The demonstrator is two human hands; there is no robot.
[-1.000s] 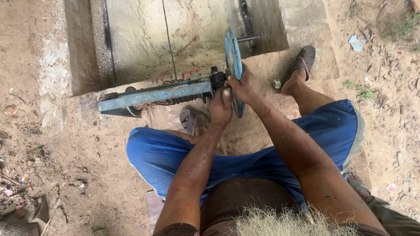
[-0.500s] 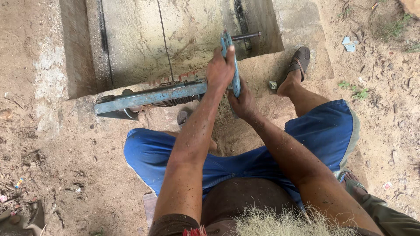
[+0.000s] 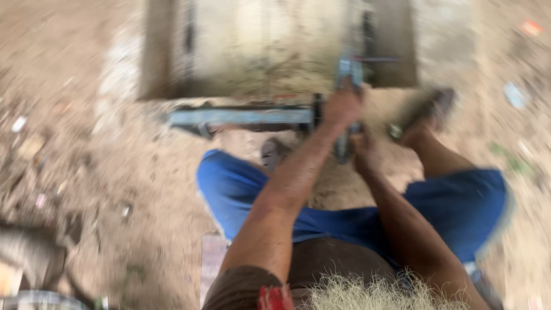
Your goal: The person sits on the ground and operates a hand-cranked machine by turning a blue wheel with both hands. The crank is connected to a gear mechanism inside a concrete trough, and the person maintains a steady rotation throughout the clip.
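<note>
- You sit on the dirt ground (image 3: 115, 189) with both arms stretched forward, so the blue metal wheel (image 3: 347, 109) stands right in front of you at the edge of the concrete pit (image 3: 264, 51).
- Your left hand (image 3: 342, 106) lies on the upper part of the wheel, its fingers wrapped over the rim; the grip looks closed around it, though the picture is badly blurred.
- Your right hand (image 3: 364, 152) sits lower, just below and to the right of the left fingers, and its fingers seem curled on the lower rim. One hand high and one low suits turning a wheel, as far as you can judge here.
- The blue metal bar (image 3: 241, 116) runs to the left from your left fingers, lying along the near edge of the pit; it meets the wheel at a dark hub just beside your left fingers.
- Your right foot in its sandal (image 3: 427, 109) rests to the right of your right fingers, probably braced against the ground to steady you.
- A grey sandal (image 3: 274, 152) lies below the bar, to the left of your left forearm.
</note>
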